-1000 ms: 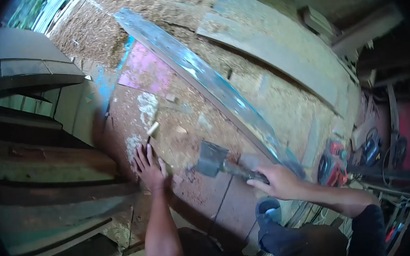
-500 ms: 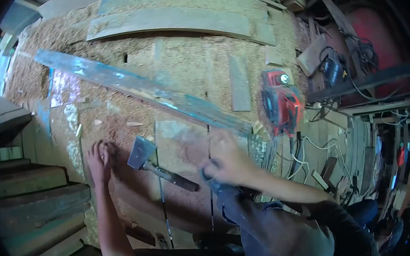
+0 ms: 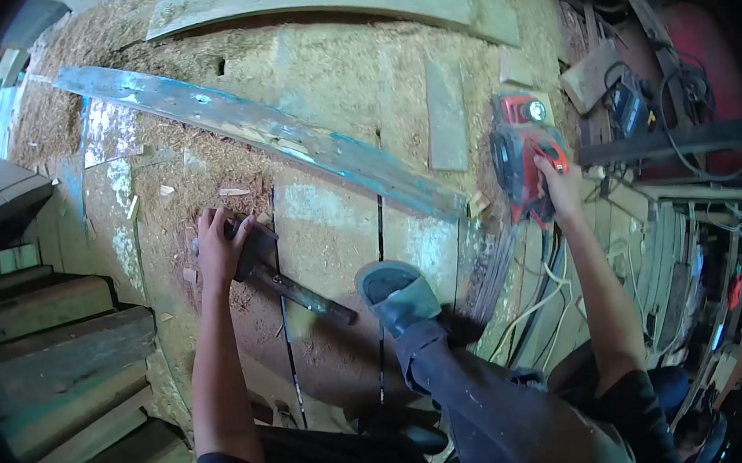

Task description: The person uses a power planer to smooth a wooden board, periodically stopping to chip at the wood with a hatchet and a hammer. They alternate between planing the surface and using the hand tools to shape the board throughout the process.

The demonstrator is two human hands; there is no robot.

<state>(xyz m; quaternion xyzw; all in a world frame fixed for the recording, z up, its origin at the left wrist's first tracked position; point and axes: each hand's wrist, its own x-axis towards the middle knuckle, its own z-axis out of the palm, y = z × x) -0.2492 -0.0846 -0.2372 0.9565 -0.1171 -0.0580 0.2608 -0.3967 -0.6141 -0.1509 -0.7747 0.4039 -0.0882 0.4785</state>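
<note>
My left hand (image 3: 220, 246) is closed over the metal head of a hatchet (image 3: 302, 295), whose dark handle points down and to the right along the boards. Fingers cover much of the head. On the right, my right hand (image 3: 559, 187) wraps round the rear handle of a red and black electric planer (image 3: 518, 152) with a bright light at its far end. Left of the planer, a long weathered plank (image 3: 292, 141) with blue paint traces lies diagonally across the floor.
Wood shavings (image 3: 109, 56) cover the boards. My sandalled foot (image 3: 403, 290) rests between my hands. Stacked timbers (image 3: 63, 346) rise on the left. A blue power tool (image 3: 629, 107) and loose cables (image 3: 560, 277) lie on the right, with flat boards (image 3: 324, 2) at the back.
My left hand has moved onto the hatchet head and closed there. My right hand has gone from near my foot to the planer handle and taken hold. The view has shifted slightly.
</note>
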